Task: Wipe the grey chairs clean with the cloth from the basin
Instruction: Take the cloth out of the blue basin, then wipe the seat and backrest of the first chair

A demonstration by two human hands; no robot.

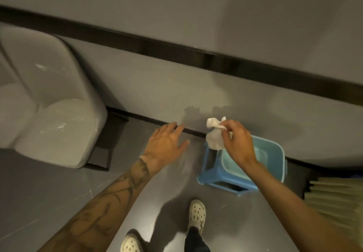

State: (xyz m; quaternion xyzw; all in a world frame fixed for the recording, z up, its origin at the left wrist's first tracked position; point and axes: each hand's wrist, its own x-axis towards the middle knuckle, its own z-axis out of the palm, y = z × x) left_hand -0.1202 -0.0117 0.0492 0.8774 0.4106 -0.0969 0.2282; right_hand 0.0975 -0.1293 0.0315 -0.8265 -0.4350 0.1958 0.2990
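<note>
- grey wall (176,15) with a dark rail, grey tiled floor (49,188) below.
- grey chair (59,129) at 9 o'clock, pale smears on seat and back.
- blue basin (279,148) on a stool (216,179) at 4 o'clock.
- left hand (167,143) at centre: fingers spread, holding nothing.
- right hand (237,141): fingertips pinch the cloth (215,137) above the basin's 10 o'clock rim.
- cloth judged light, limp, probably damp; best bunched in the palm.
</note>
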